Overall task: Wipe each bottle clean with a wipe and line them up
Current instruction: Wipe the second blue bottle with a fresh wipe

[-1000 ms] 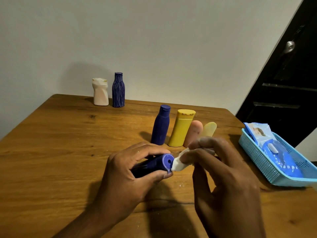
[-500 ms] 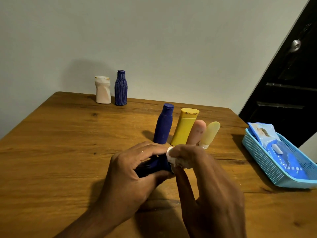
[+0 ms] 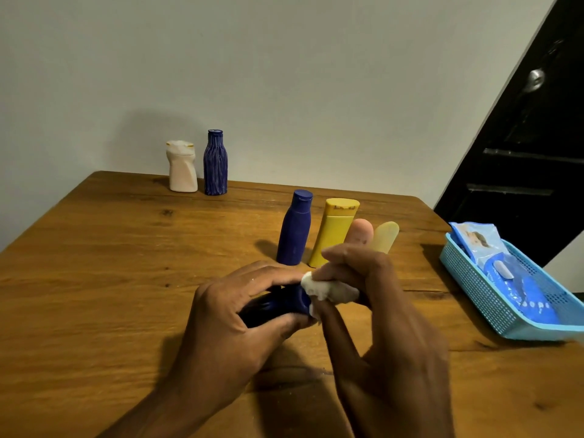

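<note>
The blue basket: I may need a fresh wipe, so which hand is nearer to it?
Right. The right hand, pinching the wipe, sits between the left hand and the blue basket at the table's right edge; the left hand grips the dark blue bottle, farther away.

Most of the dark blue bottle (image 3: pixel 278 306) lies hidden inside the left hand (image 3: pixel 234 330), whose fingers (image 3: pixel 268 273) wrap over it, and its cap end is covered by the crumpled white wipe (image 3: pixel 325 289) that the right hand (image 3: pixel 388 336) pinches, so the cap cannot be made out. Behind the right hand, the bases of the peach tube (image 3: pixel 360 230) and the pale yellow tube (image 3: pixel 385 235) are covered, and whether they stand on the desk (image 3: pixel 110 263) or lean on something cannot be told. The blue basket (image 3: pixel 474 289) is cut off by the right edge, the print on the wipes pack (image 3: pixel 480 241) inside it is too small to read, and both forearms run out of the bottom edge.
</note>
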